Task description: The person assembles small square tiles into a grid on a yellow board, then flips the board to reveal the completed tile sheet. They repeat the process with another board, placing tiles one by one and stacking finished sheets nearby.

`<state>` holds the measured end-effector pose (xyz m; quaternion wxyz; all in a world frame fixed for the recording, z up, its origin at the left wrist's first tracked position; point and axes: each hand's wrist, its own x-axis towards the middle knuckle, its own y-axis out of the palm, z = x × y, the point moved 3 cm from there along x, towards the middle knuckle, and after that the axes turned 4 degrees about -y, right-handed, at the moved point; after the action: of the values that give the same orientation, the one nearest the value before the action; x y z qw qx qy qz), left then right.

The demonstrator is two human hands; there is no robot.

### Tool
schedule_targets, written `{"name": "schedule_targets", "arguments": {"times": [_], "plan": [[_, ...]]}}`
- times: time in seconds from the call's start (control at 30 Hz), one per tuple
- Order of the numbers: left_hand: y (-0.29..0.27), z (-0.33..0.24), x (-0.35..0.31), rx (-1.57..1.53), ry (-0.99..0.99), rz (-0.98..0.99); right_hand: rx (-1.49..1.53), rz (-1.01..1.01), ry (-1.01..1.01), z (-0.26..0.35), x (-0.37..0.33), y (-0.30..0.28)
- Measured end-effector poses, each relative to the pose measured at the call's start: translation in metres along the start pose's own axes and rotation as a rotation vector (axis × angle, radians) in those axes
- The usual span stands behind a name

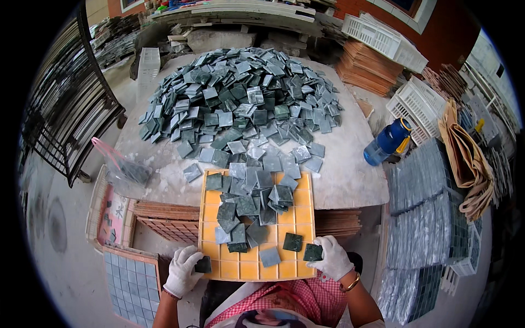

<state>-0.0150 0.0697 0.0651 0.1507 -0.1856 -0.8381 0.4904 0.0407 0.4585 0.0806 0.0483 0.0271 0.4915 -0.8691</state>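
A yellow grid tray [284,270] with pale dividing strips leans from the table edge over my lap. My left hand [183,271], in a white glove, pinches a dark green square tile [203,264] at the tray's lower left corner. At the right edge my right hand [332,258], also gloved, grips another dark green tile [313,252]. Beside it one dark tile [293,241] lies in the grid, and a lighter grey-green tile [269,257] rests near the tray's lower middle. Loose overlapping tiles [246,205] cover the tray's upper middle.
A large heap of stone tiles [240,93] fills the table [350,180]. A blue bottle [387,141] stands at the table's right. Wrapped tile stacks [418,229] rise on the right; a tiled panel [131,284] lies lower left. A metal rack [71,93] stands far left.
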Motion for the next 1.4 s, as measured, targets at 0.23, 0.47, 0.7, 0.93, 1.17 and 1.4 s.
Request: {"name": "schedule_targets", "arguments": {"times": [0.23, 0.47, 0.7, 0.93, 1.17, 1.4], "plan": [[0.002, 0.013, 0.001, -0.129, -0.071, 0.116, 0.165, 0.045, -0.104, -0.003, -0.044, 0.021], [0.005, 0.009, 0.001, -0.061, -0.052, 0.106, 0.045, 0.031, -0.098, -0.001, -0.039, 0.024], [0.006, 0.008, -0.009, -0.016, -0.054, 0.13, -0.034, 0.111, -0.143, 0.01, -0.029, 0.023], [0.009, 0.008, -0.003, 0.004, -0.014, 0.124, 0.024, 0.063, -0.009, 0.017, -0.012, 0.015], [0.017, 0.012, -0.008, -0.062, -0.028, 0.091, -0.114, 0.013, -0.013, 0.029, 0.035, 0.025], [-0.001, -0.045, 0.005, 0.175, -0.061, -0.02, -0.101, 0.023, -0.078, 0.015, 0.037, 0.032]]}}
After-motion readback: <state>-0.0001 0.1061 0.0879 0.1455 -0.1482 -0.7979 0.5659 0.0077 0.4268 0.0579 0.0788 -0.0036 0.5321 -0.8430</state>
